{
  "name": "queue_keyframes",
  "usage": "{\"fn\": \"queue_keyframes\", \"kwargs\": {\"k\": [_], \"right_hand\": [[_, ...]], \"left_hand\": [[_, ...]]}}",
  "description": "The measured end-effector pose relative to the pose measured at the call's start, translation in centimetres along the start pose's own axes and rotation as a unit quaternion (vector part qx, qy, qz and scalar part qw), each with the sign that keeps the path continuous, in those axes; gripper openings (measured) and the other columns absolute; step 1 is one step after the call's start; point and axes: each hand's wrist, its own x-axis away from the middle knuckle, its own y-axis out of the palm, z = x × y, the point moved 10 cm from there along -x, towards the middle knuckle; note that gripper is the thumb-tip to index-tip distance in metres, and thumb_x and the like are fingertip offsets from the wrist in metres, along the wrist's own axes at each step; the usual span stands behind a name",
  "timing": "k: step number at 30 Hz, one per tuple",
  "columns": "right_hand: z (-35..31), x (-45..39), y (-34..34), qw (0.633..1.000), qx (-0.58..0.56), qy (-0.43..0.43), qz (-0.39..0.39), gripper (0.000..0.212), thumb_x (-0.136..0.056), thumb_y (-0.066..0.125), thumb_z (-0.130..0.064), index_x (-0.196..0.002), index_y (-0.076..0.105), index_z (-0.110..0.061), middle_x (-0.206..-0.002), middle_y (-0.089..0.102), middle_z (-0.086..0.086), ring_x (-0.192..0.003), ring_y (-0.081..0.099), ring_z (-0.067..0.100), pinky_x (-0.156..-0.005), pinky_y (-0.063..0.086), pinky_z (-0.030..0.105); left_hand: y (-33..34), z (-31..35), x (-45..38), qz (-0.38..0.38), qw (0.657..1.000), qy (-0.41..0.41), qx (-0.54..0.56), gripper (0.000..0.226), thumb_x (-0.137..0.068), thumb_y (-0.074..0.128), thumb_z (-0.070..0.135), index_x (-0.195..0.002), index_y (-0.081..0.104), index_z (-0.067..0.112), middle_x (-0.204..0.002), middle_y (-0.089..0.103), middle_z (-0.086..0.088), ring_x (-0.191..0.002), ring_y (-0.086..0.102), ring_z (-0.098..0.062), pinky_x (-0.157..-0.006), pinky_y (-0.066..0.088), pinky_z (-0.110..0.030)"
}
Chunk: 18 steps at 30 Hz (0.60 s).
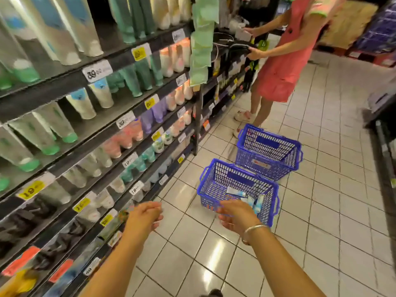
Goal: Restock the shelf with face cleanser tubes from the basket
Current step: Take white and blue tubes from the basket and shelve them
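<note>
A few face cleanser tubes [246, 195] lie flat in the nearer blue basket [216, 189] on the floor, their long axes crosswise to one another. Both arms stretch forward: the left hand [145, 214] beside the shelf [102, 129], the right hand [236, 214] over the basket's near rim, fingers loosely spread, holding nothing.

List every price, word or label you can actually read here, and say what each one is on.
"39": white price tag on the upper shelf rail.
"19": yellow tag on a lower rail at the left.
"19": white tag on a lower rail.
"19": white tag one rail higher, fairly blurred.
Other shelf tags, tube labels and the far basket's red sticker: too blurred to read.
</note>
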Motion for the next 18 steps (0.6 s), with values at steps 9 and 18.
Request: {"fn": "queue_keyframes", "kwargs": {"k": [9,18], "right_hand": [[-1.1,-7.6,-12.9,0.991,-0.081,0.059,0.087,0.011,-0.091,0.052,-0.015,-0.08,0.056,-0.016,-0.072,0.059,0.004,-0.061,0.054,0.015,-0.057,0.044,0.023],[-3.1,-19.2,-17.2,0.964,-0.182,0.112,0.16,0.013,-0.09,0.053,-0.011,-0.103,0.057,-0.012,-0.077,0.058,0.007,-0.065,0.054,0.017,-0.06,0.043,0.025]], "left_hand": [[13.8,1.0,-6.7,-0.059,0.995,-0.036,-0.067,0.012,-0.088,0.056,0.003,-0.087,0.063,0.012,-0.078,0.066,-0.004,-0.071,0.062,-0.016,-0.062,0.047,-0.023],[25.2,1.9,-19.3,-0.155,0.972,-0.094,-0.151,0.009,-0.09,0.055,0.009,-0.087,0.063,0.01,-0.082,0.065,-0.007,-0.072,0.061,-0.016,-0.063,0.048,-0.024]]}}
